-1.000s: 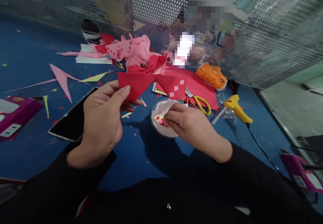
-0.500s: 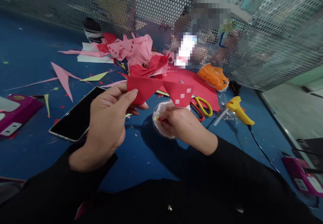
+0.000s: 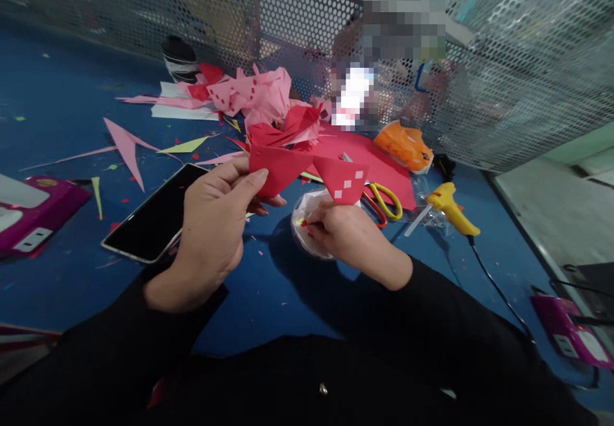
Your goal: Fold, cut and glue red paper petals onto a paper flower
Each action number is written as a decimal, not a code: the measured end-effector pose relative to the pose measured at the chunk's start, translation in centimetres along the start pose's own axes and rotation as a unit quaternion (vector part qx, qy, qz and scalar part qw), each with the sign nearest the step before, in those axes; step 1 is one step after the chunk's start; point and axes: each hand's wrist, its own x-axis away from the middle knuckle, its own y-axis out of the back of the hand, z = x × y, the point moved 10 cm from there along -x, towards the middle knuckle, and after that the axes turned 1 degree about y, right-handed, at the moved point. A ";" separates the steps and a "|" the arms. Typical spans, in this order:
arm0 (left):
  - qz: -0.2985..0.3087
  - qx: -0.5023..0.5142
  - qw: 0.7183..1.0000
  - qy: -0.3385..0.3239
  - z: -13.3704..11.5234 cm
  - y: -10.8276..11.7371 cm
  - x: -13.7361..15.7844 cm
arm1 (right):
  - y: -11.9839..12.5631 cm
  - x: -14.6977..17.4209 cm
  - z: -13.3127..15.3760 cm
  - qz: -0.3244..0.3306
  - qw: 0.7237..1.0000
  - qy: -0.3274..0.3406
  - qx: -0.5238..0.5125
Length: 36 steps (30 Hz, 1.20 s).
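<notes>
My left hand (image 3: 215,228) pinches one end of a folded red paper cutout (image 3: 278,165) between thumb and fingers. The cutout spans above the desk, and its right flap carries a few pale pink squares. My right hand (image 3: 348,231) dips into a small round clear tub (image 3: 298,239) with a white lining. Its fingers are pressed together among tiny red and yellow paper bits (image 3: 302,222). Whether a bit is caught between the fingertips is too small to tell.
Around lie a dark-screened phone (image 3: 151,215), scissors (image 3: 386,199), a yellow glue gun (image 3: 451,207) with its cord, crumpled pink paper (image 3: 268,90), an orange packet (image 3: 405,146) and a purple power strip (image 3: 43,215). A perforated metal screen (image 3: 307,16) stands behind.
My left hand and the red cutout's left end sit slightly further right in view. My right hand stays in the tub, its fingers shifted only a little.
</notes>
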 end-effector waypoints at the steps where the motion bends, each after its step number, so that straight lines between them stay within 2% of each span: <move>1: 0.001 0.001 1.000 0.000 0.0 0.0 0.0 | 0.1 0.0 0.0 -0.002 1.000 -0.007 -0.001; 7: 0.003 0.001 1.000 0.002 0.1 0.0 -0.1 | 1.1 0.4 0.0 -0.033 0.994 -0.034 -0.098; 13: 0.004 -0.001 1.000 -0.002 0.2 0.0 -0.3 | 2.2 1.0 -0.2 -0.074 0.973 -0.057 -0.213; 18: -0.009 -0.009 1.000 -0.001 0.5 0.2 -0.7 | 2.7 1.9 0.3 -0.093 0.955 -0.047 -0.277; 20: -0.019 -0.010 1.000 -0.013 0.4 0.5 -1.1 | 2.8 2.3 0.4 -0.099 0.933 -0.051 -0.343; 24: -0.021 -0.005 1.000 -0.021 0.5 0.1 -1.7 | 3.1 3.0 0.2 -0.106 0.863 -0.089 -0.486; 27: 0.013 -0.005 1.000 -0.012 0.3 -1.5 -1.6 | 4.3 3.3 0.3 -0.119 0.818 -0.097 -0.555; 30: 0.057 -0.003 0.998 -0.013 -0.3 -3.5 -1.0 | 5.8 3.3 0.2 -0.139 0.792 -0.089 -0.588; 33: 0.090 -0.002 0.996 -0.015 -0.4 -4.9 -0.4 | 7.2 3.1 -0.3 -0.169 0.795 -0.077 -0.578; 36: 0.115 -0.022 0.993 -0.002 0.3 -5.4 0.1 | 8.2 3.1 -0.6 -0.198 0.821 -0.063 -0.531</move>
